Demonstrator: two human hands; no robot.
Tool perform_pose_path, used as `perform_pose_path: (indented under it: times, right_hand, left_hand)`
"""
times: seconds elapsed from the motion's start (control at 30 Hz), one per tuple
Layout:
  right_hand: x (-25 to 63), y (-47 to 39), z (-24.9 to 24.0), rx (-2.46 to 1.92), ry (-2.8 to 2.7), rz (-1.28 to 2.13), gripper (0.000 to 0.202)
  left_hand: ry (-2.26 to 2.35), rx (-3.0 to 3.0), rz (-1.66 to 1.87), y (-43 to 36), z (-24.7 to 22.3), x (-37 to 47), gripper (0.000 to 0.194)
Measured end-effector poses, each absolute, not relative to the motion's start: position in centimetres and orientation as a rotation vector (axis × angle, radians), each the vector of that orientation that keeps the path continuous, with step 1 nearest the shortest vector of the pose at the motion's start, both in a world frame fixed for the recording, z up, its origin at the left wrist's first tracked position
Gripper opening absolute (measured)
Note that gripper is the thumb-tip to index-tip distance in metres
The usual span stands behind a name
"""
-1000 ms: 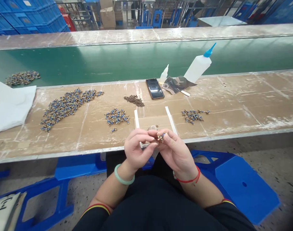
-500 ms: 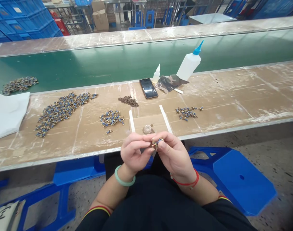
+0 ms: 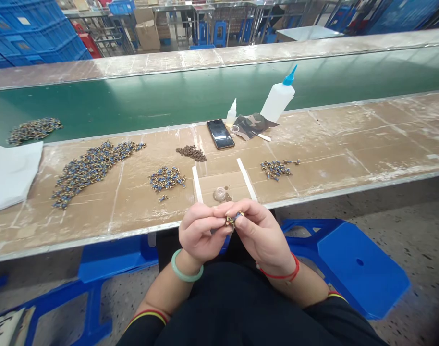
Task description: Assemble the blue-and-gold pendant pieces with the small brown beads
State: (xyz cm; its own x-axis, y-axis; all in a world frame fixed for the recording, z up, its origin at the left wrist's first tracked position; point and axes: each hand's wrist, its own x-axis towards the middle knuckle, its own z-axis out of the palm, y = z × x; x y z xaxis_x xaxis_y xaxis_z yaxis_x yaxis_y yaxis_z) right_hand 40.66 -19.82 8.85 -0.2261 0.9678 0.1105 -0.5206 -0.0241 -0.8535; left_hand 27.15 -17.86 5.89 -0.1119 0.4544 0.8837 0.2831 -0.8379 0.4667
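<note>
In front of my body, my left hand [image 3: 201, 231] and my right hand [image 3: 262, 235] meet at the fingertips. Between them is a small blue-and-gold figure [image 3: 234, 219]. The right thumb and index finger pinch its blue side, while the left fingertips close on its gold end; whether a smaller piece sits under them is hidden. Just beyond the hands, a small round clear dish [image 3: 219, 194] stands on a cardboard sheet [image 3: 208, 182] between two white strips, with brown bits beside it. Similar figures lie in a small pile [image 3: 167, 179] to the left and another pile [image 3: 276, 169] to the right.
Farther left lies a large pile of figures [image 3: 93, 166] beside white sheets [image 3: 14, 175]. Brown pellets [image 3: 191, 153], a phone [image 3: 220, 134], a small dropper bottle [image 3: 231, 115], camouflage cloth [image 3: 253, 126] and a large blue-tipped bottle [image 3: 278, 102] stand at the back. Blue stools [image 3: 363, 269] flank me.
The left fingertips have shifted slightly against the figure's end, and a brown bit seen between them before is now hard to make out. The view has tilted a little.
</note>
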Motion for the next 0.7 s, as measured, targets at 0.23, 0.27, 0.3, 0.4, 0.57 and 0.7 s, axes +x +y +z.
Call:
perform_pose_path:
  times: [0.23, 0.27, 0.3, 0.4, 0.57, 0.7]
  right_hand:
    - [40.6, -19.7, 9.3, -0.669, -1.006, 1.548, 0.025]
    - [40.6, -19.6, 9.4, -0.671, -1.012, 1.544, 0.026]
    - [40.7, -19.6, 9.4, -0.670, -1.016, 1.539, 0.026]
    - [40.8, -19.6, 9.6, -0.652, -1.015, 1.521, 0.024]
    - [40.3, -19.8, 9.5, -0.665, -0.982, 1.481, 0.019]
    - [39.0, -20.0, 8.8, -0.710, -0.890, 1.420, 0.025]
  left_hand:
    - [0.835, 2.081, 2.112, -17.9, 6.0, 27.0, 0.012]
    - [0.830, 2.098, 2.116, -17.8, 6.1, 27.0, 0.012]
    - [0.825, 2.114, 2.124, -17.8, 6.2, 26.9, 0.012]
    - [0.815, 2.176, 2.154, -17.7, 6.7, 26.7, 0.010]
    - [0.877, 2.279, 2.186, -17.7, 6.7, 26.3, 0.003]
    - [1.060, 2.237, 2.186, -18.2, 5.8, 26.6, 0.006]
